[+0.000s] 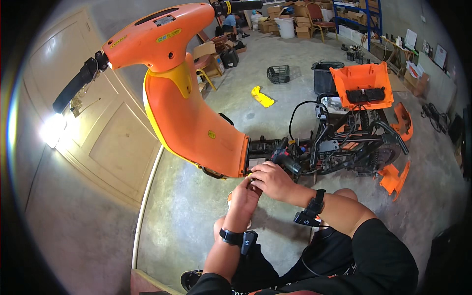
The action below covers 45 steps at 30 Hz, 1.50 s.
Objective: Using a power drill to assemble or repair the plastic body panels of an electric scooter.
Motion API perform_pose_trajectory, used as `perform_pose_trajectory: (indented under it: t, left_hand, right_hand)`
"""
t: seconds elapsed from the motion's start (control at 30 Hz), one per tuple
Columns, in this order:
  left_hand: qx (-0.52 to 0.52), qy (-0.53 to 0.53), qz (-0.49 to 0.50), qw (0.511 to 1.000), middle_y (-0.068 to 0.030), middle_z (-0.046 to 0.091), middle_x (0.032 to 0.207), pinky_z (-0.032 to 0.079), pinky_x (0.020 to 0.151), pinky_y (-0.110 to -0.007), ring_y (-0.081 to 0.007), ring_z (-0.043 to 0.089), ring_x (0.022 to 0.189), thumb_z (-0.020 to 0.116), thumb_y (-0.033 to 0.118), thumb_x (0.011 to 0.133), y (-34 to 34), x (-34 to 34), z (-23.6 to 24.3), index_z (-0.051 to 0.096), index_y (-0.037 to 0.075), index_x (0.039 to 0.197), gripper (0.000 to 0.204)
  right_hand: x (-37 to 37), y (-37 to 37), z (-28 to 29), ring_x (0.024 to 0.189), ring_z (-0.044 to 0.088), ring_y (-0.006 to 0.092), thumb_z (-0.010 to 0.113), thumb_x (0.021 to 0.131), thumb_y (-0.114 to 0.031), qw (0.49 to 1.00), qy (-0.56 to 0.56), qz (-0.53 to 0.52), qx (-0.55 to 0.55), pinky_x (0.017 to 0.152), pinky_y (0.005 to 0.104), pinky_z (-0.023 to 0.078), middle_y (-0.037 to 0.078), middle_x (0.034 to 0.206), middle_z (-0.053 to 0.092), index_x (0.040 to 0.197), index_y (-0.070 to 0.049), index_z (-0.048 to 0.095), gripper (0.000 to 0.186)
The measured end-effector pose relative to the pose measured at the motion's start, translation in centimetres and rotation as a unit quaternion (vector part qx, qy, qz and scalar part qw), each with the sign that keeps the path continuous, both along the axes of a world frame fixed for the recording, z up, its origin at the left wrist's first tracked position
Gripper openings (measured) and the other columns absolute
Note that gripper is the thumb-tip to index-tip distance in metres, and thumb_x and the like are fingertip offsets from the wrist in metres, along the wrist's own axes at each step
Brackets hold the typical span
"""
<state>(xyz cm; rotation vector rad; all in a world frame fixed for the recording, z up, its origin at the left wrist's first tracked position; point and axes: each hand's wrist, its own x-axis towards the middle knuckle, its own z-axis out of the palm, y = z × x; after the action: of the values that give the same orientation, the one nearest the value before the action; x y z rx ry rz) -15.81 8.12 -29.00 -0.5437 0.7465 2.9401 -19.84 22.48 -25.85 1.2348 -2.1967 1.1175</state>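
An orange scooter body (196, 118) with yellow edging and handlebars rises at left, its lower end beside the black frame (329, 152). At that junction my left hand (244, 199) is closed from below, fingertips pressed on a small yellow-and-dark piece (250, 176) that I cannot make out. My right hand (269, 181) comes from the right, fingers curled over the same spot and mostly hiding it. A black power drill (290, 162) rests on the frame just behind my hands. An orange rear panel (361, 78) sits atop the frame's back.
Loose orange panels (393, 179) and a yellow part (261, 97) lie on the floor, near a black crate (278, 74) and bin (322, 76). A closed door (110, 152) is at left. Boxes, chairs, shelving (356, 24) and another person (231, 24) are in the background.
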Motion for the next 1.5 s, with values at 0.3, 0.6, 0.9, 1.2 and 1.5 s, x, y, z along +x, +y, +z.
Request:
perform_pose_trajectory:
  t: [0.3,0.6,0.9,1.2,1.5]
  left_hand:
    - [-0.02,0.027,-0.042,0.999,-0.0108,0.06,0.106,0.05,0.084,-0.034,-0.0209,0.059,0.094,0.037,0.018,0.1,-0.6,0.1,-0.7,0.051,-0.001,0.112,0.025]
    - [-0.024,0.017,-0.014,0.999,-0.0105,0.057,0.102,0.048,0.083,-0.036,-0.0211,0.056,0.091,0.039,0.02,0.1,-0.9,-0.2,-1.5,0.049,0.0,0.111,0.025]
    - [-0.076,0.011,-0.004,0.997,-0.0088,0.062,0.098,0.049,0.084,-0.035,-0.02,0.06,0.089,0.041,0.024,0.1,-1.4,-0.4,-3.0,0.056,0.003,0.106,0.026]
    - [-0.084,0.016,0.03,0.996,-0.0099,0.061,0.096,0.049,0.075,-0.032,-0.0197,0.059,0.084,0.041,0.022,0.1,-0.9,-0.2,-2.1,0.054,0.001,0.105,0.025]
    - [-0.064,0.001,0.056,0.996,-0.0047,0.057,0.088,0.044,0.061,-0.026,-0.0141,0.054,0.071,0.047,0.019,0.098,-0.1,-0.1,-1.2,0.053,0.003,0.103,0.018]
  right_hand:
    - [-0.2,-0.5,-0.4,0.1,0.055,0.029,0.062,0.077,-0.009,0.999,-0.031,0.016,0.007,0.09,0.0388,0.044,0.011,0.101,0.061,0.088,-0.001,0.062,0.013]
    - [0.0,-0.6,-0.4,0.098,0.055,0.0289,0.065,0.074,-0.008,0.999,-0.045,0.007,0.009,0.089,0.0391,0.044,0.011,0.098,0.06,0.089,-0.002,0.061,0.017]
    - [0.3,-1.2,-0.7,0.096,0.056,0.0294,0.066,0.071,-0.007,1.0,-0.019,0.013,0.014,0.086,0.0388,0.045,0.01,0.096,0.061,0.085,-0.003,0.06,0.016]
    - [0.7,-1.4,-0.1,0.095,0.057,0.0286,0.066,0.071,-0.004,0.997,-0.063,-0.036,0.002,0.086,0.0375,0.046,0.009,0.095,0.062,0.081,-0.002,0.061,0.011]
    - [0.6,-1.3,-0.1,0.094,0.056,0.0292,0.066,0.071,-0.006,0.999,-0.052,-0.013,-0.006,0.085,0.038,0.045,0.009,0.094,0.061,0.081,-0.003,0.06,0.012]
